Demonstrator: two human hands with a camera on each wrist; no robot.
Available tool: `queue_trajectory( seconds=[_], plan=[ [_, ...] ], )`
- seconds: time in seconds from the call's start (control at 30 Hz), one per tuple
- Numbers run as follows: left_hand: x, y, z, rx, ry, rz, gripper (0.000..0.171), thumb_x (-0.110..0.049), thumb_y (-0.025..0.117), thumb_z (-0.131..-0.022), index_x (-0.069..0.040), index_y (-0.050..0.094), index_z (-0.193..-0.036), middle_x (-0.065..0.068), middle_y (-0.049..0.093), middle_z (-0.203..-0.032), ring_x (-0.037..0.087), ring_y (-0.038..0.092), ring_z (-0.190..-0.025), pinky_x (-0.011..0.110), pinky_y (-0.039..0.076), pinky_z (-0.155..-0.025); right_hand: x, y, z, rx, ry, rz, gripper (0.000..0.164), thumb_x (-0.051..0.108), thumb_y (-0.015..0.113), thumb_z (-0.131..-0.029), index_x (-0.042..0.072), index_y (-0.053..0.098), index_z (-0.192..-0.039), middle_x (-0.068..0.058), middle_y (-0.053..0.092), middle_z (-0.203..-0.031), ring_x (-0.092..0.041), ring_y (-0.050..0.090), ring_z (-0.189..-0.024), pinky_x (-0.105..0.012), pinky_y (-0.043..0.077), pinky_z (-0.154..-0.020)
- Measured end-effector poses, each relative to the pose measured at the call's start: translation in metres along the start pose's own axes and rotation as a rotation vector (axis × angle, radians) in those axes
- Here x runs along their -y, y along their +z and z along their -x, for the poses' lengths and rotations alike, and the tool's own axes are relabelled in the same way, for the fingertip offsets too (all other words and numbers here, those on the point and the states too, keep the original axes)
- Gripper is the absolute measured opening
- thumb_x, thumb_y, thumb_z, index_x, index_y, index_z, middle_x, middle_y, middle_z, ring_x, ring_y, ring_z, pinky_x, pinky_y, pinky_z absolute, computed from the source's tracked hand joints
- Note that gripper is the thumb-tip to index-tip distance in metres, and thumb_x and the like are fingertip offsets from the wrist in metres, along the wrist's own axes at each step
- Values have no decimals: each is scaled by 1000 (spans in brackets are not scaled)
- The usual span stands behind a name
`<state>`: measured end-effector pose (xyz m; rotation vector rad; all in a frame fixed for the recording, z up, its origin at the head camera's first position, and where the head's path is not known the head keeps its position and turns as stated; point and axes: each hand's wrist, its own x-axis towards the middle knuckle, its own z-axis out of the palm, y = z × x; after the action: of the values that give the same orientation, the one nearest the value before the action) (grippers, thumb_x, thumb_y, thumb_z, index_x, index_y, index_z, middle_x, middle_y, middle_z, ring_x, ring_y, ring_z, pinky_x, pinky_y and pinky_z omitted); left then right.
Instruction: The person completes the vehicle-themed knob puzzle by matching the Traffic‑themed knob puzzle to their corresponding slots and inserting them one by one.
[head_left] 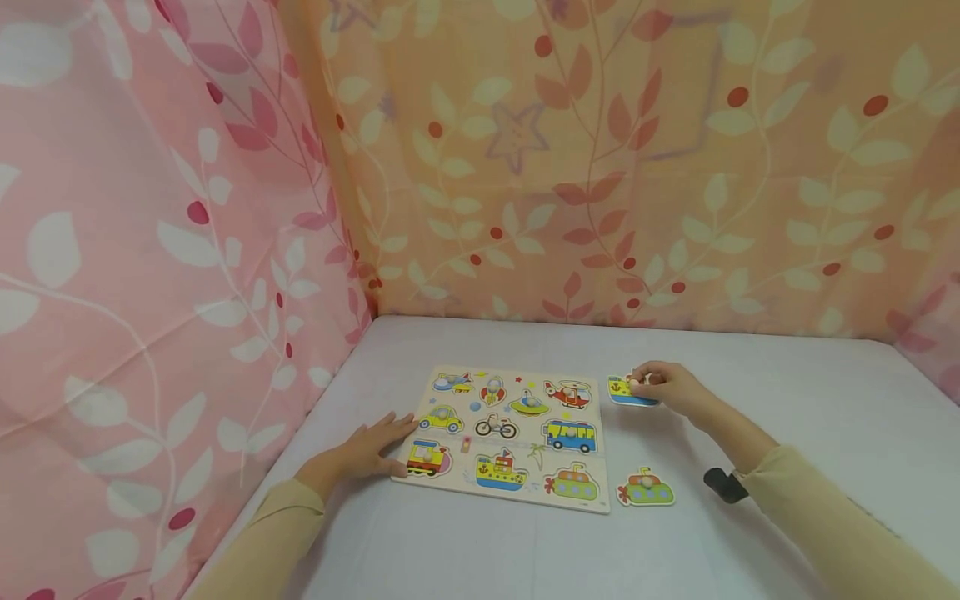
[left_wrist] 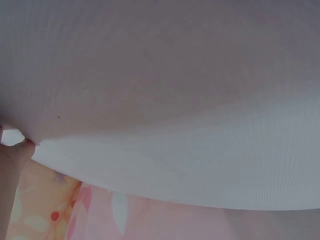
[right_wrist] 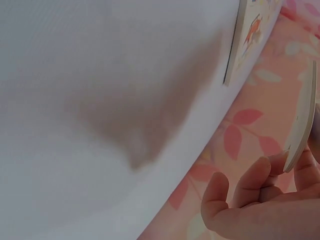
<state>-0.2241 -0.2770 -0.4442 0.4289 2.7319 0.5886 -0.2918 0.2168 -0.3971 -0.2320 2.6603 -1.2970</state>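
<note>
A wooden peg puzzle board (head_left: 536,454) with vehicle pictures lies flat on the table. My left hand (head_left: 366,448) rests on its left edge beside the train piece (head_left: 429,457), fingers loosely extended. To the right of the board, my right hand (head_left: 670,388) pinches a yellow and blue ship puzzle piece (head_left: 621,388) by its knob. In the right wrist view that ship piece (right_wrist: 303,125) shows its pale edge and back, raised off the table. A green submarine puzzle piece (head_left: 647,494) lies on the table, just right of the matching submarine picture (head_left: 564,484) on the board.
White cloth covers the table (head_left: 465,550). An orange leaf-patterned curtain (head_left: 480,167) hangs behind it, and a pink one (head_left: 150,250) on the left. A small black object (head_left: 724,485) shows by the right sleeve.
</note>
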Motion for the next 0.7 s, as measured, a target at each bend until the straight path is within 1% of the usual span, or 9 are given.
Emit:
queue_trajectory(
  seconds=[0.07,0.3,0.43,0.57,0.7],
  plan=[
    [0,0,0,1,4,0,86,-43,74,-82,-13,34,-152,8,25,-159,38,7,-147,65,1,-112,3,4,0,11,2,-7,32,21,67,-92,-2,61,-113,-11,46,-89,-31,42,-98,-35,38,-72],
    [-3,0,1,6,-4,-4,85,-45,73,-83,-14,34,-152,7,25,-159,37,7,-147,65,2,-112,12,20,0,20,4,-23,27,20,67,-92,0,63,-109,-15,49,-98,-35,41,-103,-34,41,-76],
    [-4,0,2,8,1,7,85,-43,74,-83,-12,34,-152,9,24,-159,39,6,-147,65,1,-111,15,28,0,25,2,-40,25,18,67,-92,0,63,-108,-13,47,-94,-33,42,-100,-33,41,-73],
    [-5,-1,4,9,1,29,85,-41,74,-83,-12,34,-152,10,23,-160,39,5,-147,65,0,-112,20,37,0,30,3,-60,23,19,68,-91,1,63,-106,-13,47,-95,-32,41,-101,-35,39,-75],
    [-6,-2,5,9,-4,29,84,-40,74,-83,-12,34,-152,9,23,-160,39,5,-147,64,0,-112,24,47,1,35,-2,-71,21,19,69,-91,3,64,-103,-13,47,-97,-33,41,-102,-37,39,-76]
  ],
)
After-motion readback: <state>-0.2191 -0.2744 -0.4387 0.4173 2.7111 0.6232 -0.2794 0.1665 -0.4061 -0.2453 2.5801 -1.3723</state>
